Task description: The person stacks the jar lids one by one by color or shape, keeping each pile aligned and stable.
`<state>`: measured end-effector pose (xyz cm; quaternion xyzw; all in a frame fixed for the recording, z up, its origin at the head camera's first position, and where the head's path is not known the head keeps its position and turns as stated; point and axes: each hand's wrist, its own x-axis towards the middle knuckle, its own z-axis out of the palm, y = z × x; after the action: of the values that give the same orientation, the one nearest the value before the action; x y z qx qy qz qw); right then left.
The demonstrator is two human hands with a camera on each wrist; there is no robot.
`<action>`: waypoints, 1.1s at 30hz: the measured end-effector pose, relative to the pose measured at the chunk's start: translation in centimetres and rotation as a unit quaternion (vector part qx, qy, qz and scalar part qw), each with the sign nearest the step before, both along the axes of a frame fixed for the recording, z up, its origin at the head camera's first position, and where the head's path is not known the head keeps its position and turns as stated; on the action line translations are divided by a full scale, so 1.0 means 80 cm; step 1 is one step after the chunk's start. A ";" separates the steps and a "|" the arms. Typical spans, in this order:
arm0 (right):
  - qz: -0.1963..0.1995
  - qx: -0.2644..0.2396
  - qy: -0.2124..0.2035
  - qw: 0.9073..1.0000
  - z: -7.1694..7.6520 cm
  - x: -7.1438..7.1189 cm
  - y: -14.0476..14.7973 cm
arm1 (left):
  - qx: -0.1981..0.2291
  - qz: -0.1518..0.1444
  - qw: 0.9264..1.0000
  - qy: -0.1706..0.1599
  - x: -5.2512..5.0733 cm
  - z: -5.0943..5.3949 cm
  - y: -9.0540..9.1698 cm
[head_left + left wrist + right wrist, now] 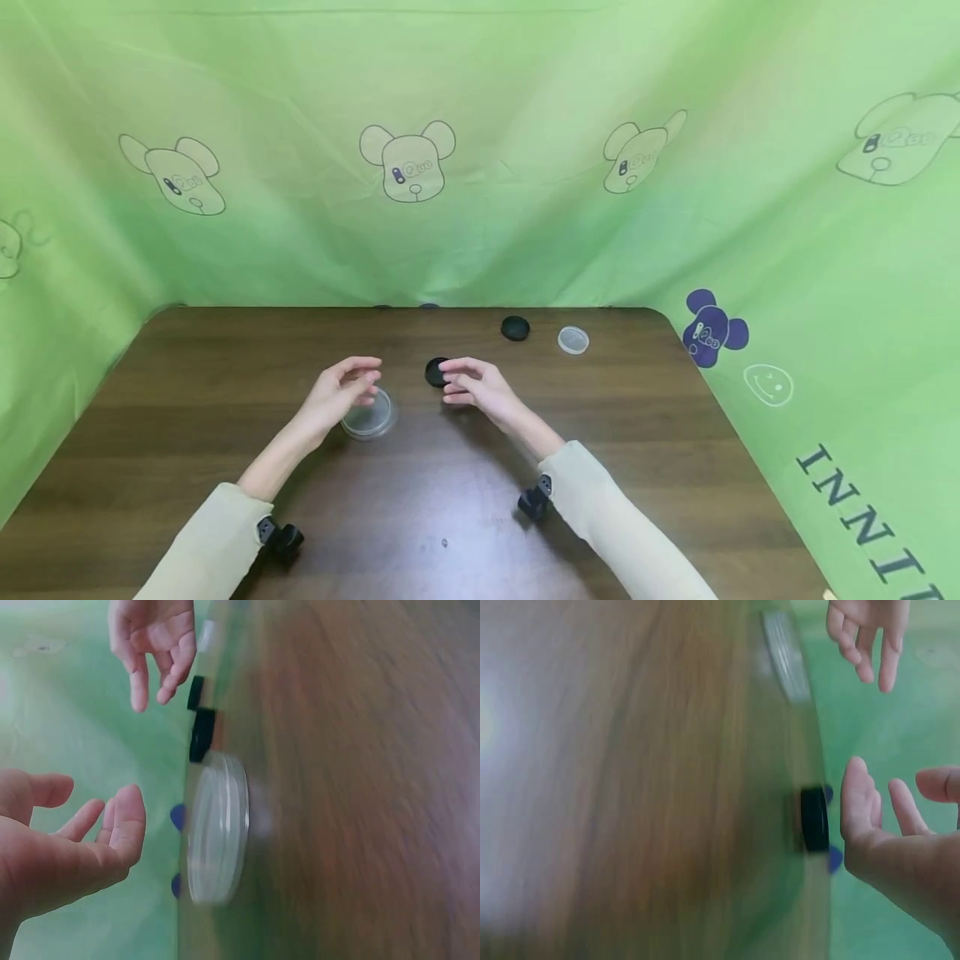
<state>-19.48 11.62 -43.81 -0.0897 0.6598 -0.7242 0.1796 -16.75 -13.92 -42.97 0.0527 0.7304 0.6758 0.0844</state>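
Observation:
A clear round dish (369, 415), like a petri dish, lies flat on the wooden table. Above its far side hovers my left hand (341, 394), its fingers loosely bent with nothing between them. A black round disc (434, 372), perhaps a lid, lies to the right of the dish and is partly hidden by my right hand (482, 389). That hand is held in the air with relaxed fingers and holds nothing. In the left wrist view the clear dish (218, 829) stands apart from the fingers; in the right wrist view the black disc (814, 819) is likewise untouched.
Toward the table's back edge lie a second black disc (515, 328) and a small clear round lid (573, 340). A green printed curtain (480, 242) hangs behind the table (637, 467) and along its sides. A small dark mark (444, 542) shows near the front.

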 end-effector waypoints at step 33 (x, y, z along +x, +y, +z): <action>-0.072 0.077 -0.030 0.994 0.018 -0.043 0.174 | 0.074 -0.127 0.983 -0.107 -0.032 0.006 0.192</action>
<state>-22.93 25.53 -42.34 -0.0063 0.7125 -0.6848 0.1528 -19.33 1.46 -42.46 0.0784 0.6526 0.7133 0.2431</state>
